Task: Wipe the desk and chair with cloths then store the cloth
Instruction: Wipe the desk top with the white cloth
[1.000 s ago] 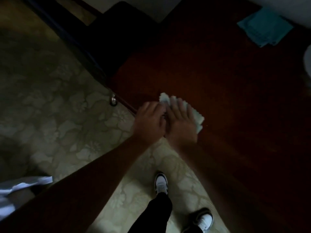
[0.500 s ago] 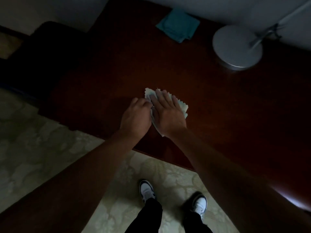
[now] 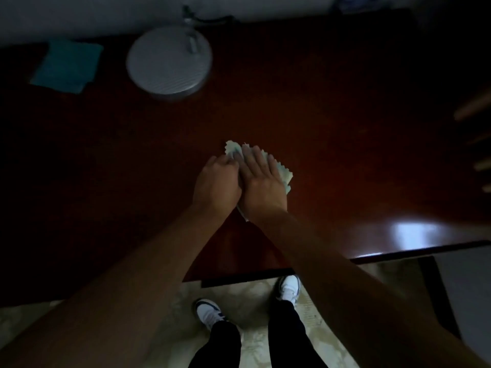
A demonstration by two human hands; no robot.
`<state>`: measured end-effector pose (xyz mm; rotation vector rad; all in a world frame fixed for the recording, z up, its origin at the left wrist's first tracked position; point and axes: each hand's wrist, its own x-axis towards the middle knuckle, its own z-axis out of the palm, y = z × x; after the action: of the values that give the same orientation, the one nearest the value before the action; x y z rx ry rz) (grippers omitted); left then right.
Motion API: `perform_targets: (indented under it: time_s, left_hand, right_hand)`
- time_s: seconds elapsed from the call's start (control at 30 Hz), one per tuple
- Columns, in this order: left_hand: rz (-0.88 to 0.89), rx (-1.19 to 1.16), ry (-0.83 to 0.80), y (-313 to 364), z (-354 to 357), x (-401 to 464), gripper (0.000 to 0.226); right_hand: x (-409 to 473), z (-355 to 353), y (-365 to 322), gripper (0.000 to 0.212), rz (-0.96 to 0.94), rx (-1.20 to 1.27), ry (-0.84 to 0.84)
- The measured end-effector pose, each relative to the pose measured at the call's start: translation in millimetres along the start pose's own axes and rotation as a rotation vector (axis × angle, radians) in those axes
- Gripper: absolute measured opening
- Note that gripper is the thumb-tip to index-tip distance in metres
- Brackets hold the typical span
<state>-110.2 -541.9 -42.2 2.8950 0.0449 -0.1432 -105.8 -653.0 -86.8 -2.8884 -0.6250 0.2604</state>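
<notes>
Reddish-brown desk (image 3: 332,134), pale-green cloth (image 3: 284,174), teal cloth (image 3: 67,66), white shoes (image 3: 208,312), floral cream floor (image 3: 252,304).

Over the last second both hands have slid the pale cloth (image 3: 283,173) along the dark counter (image 3: 345,128), from its left corner by the black chair to a spot nearer the middle. The right hand (image 3: 261,185) has kept pressing flat on the cloth with the left hand (image 3: 216,184) beside it throughout. The view has swung right with them: the chair has left the picture, the teal cloth (image 3: 66,66) now sits far left, and the round lamp base (image 3: 168,59), earlier only an edge at the right, lies left of the hands. The counter's right end and a bright reflection (image 3: 414,235) have come into sight.
</notes>
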Motion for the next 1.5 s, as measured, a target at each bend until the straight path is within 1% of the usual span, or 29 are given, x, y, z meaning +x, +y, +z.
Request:
perform_targets:
  time_s: [0.1, 0.3, 0.43, 0.53, 0.63, 0.73, 0.87, 0.97, 1.07, 1.23, 1.33, 1.37, 1.43, 1.5]
  left_hand:
    - [0.077, -0.001, -0.048, 77.0, 19.9, 1.1, 0.030]
    - [0.307, 0.056, -0.123, 236.1, 59.9, 10.2, 0.042]
    - [0.399, 0.053, -0.147, 322.5, 79.9, 14.8, 0.044]
    - [0.447, 0.044, -0.148, 361.9, 88.8, 17.8, 0.043]
    - [0.460, 0.050, -0.152, 370.1, 92.9, 19.7, 0.040]
    - [0.482, 0.027, -0.135, 363.0, 92.9, 18.2, 0.036]
    - [0.496, -0.085, -0.137, 333.0, 83.8, 8.8, 0.028]
    - [0.500, -0.110, -0.187, 280.9, 72.7, -15.3, 0.029]
    - [0.418, -0.109, -0.170, 229.4, 61.3, -43.3, 0.030]
    - [0.251, -0.022, -0.078, 134.7, 33.0, -90.9, 0.020]
    - [0.104, -0.003, -0.078, 66.9, 18.6, -131.4, 0.025]
    - [0.059, 0.012, -0.040, 43.7, 13.2, -144.9, 0.025]
    - [0.005, 0.050, 0.021, -0.4, 4.6, -169.8, 0.020]
    - [-0.048, 0.104, 0.018, -39.0, -2.9, -187.8, 0.015]
  right_hand:
    - [-40.6, -6.2, 67.4, 0.065, 0.086, 0.016, 0.025]
    - [-119.9, -31.7, 204.4, 0.063, 0.306, 0.100, 0.086]
    - [-157.8, -40.5, 277.8, 0.067, 0.434, 0.107, 0.117]
    - [-173.3, -41.5, 309.6, 0.070, 0.501, 0.103, 0.153]
    - [-176.9, -40.0, 316.2, 0.069, 0.529, 0.119, 0.181]
    - [-177.1, -40.7, 308.5, 0.063, 0.544, 0.122, 0.206]
    - [-181.3, -34.3, 280.7, 0.056, 0.544, 0.133, 0.225]
    - [-182.3, -23.8, 246.1, 0.051, 0.474, 0.122, 0.228]
    - [-173.8, -13.7, 202.8, 0.052, 0.360, 0.096, 0.173]
    - [-152.9, 0.1, 112.7, 0.055, 0.096, 0.102, 0.066]
    - [-138.8, 2.6, 46.8, 0.053, -0.133, 0.149, -0.001]
    - [-133.5, 2.3, 24.7, 0.052, -0.227, 0.164, -0.023]
    - [-121.3, 0.4, -14.2, 0.049, -0.398, 0.195, -0.086]
    - [-109.4, -3.0, -43.0, 0.048, -0.504, 0.219, -0.130]
